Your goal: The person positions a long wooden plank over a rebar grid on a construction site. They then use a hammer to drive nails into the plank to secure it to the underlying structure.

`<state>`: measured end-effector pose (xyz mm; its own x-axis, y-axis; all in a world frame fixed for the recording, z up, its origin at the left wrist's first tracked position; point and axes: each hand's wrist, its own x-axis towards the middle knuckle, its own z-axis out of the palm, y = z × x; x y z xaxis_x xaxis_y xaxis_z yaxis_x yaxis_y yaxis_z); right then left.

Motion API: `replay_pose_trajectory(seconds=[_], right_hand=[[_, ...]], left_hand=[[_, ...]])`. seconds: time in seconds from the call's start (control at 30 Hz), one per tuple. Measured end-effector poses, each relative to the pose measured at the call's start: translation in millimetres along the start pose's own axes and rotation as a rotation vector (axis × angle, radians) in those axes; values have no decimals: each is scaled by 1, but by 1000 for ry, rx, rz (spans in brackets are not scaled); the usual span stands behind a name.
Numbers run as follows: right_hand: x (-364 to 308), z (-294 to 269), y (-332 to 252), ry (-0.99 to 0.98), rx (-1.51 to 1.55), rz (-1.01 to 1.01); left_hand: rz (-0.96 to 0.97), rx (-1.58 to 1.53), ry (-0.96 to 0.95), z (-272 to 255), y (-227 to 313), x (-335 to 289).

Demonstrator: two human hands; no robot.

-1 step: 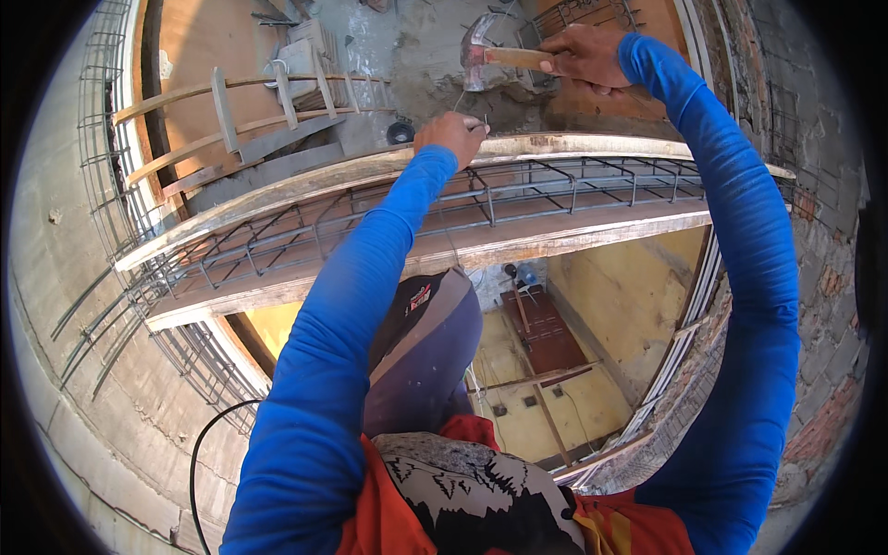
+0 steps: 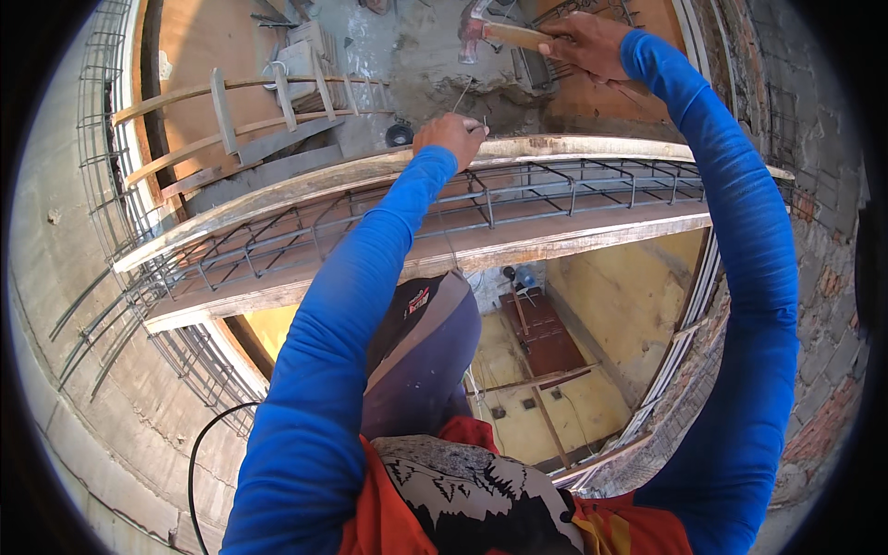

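Note:
My right hand [image 2: 587, 46] is closed round the wooden handle of a claw hammer [image 2: 513, 36], raised beyond the board at the upper right. The hammer's reddish, worn head is left of the hand, apart from the board. My left hand [image 2: 449, 136] rests at the top edge of the far wooden board [image 2: 573, 146], thumb and fingers pinched on a thin nail [image 2: 486, 121]; only its tip shows. A thin wire [image 2: 462, 95] sticks up just beyond that hand. Nearer me, a rebar cage [image 2: 573, 196] lies in the trough between the far board and the near board [image 2: 573, 239].
Below the near board, a deep drop shows a yellowish floor [image 2: 592, 407] with a brown panel [image 2: 546, 333]. A wooden ladder-like frame [image 2: 222, 111] stands beyond at left. Rebar ends [image 2: 88, 319] jut out at left; a brick wall [image 2: 823, 277] rises at right. A black cable [image 2: 193, 481] curves at lower left.
The hammer has risen slightly, its head moving away from the board and toward the top of the view. My left hand stays in place.

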<state>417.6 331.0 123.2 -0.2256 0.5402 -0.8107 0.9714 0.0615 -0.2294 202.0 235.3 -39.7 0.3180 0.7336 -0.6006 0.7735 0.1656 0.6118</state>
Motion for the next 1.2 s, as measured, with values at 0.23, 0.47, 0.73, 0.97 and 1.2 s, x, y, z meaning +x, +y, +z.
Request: replay_pose_trajectory(seconds=[0.23,0.47,0.73,0.97,1.2], right_hand=[[3,20,5,2,-18,13],[-8,27,1,392,-204,-142],[-12,33,15,661,-189,-82],[-21,40,7,-154,-35,124],[-3,45,7,387,-294,-20]], left_hand=[[24,-1,-5,9,-7,-9],[61,61,52,9,-7,-9],[375,-32,264,10,-23,-20],[492,19,296,16,-36,-26],[556,-4,361,17,-34,-26]])
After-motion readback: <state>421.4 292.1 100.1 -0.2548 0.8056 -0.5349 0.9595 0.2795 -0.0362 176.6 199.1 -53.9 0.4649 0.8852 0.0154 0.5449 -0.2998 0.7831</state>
